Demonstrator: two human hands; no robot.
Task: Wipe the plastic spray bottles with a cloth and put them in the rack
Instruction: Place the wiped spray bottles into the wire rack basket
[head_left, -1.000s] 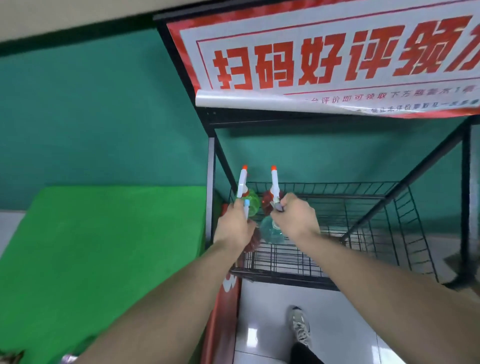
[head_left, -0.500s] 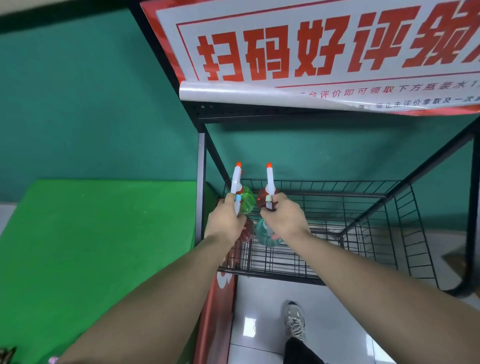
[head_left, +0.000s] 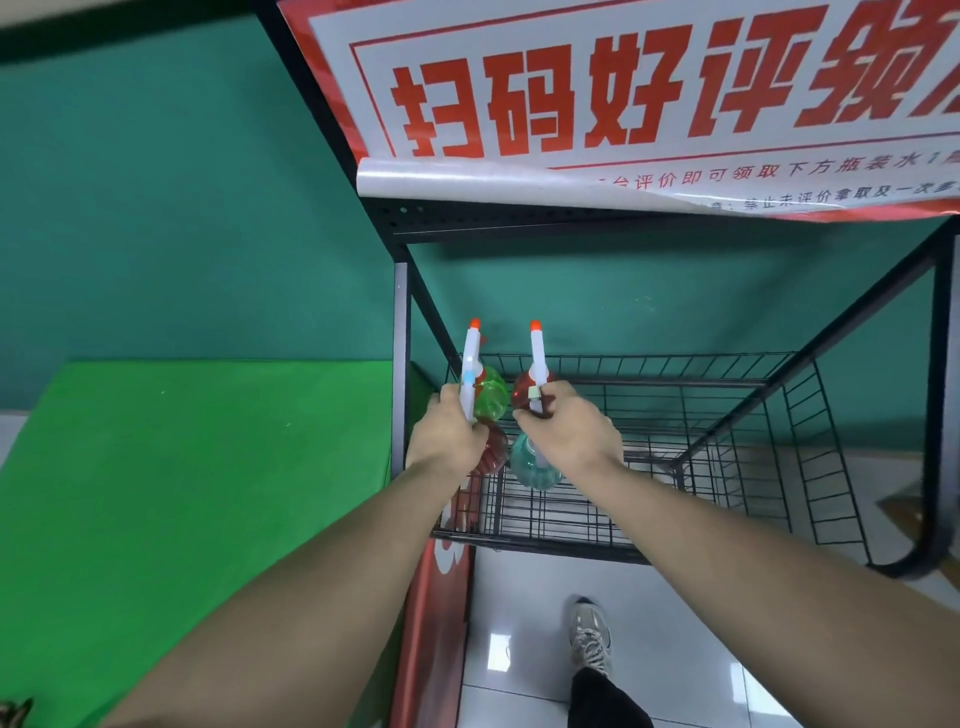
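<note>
Above rack (head_left: 623, 467), hands (head_left: 447, 436) grip bottles (head_left: 488, 397)

black wire rack (head_left: 727, 415), four spray bottles (head_left: 535, 467) inside

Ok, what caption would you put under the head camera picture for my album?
Left hand and right hand each grip spray bottles over the black wire rack.

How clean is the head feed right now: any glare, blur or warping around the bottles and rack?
Head view: strong wide-angle warping bends the rack frame; ceiling-light glare on the floor tiles; the sign overhead shades the basket; the bottles in the left hand and right hand look slightly soft.
</note>
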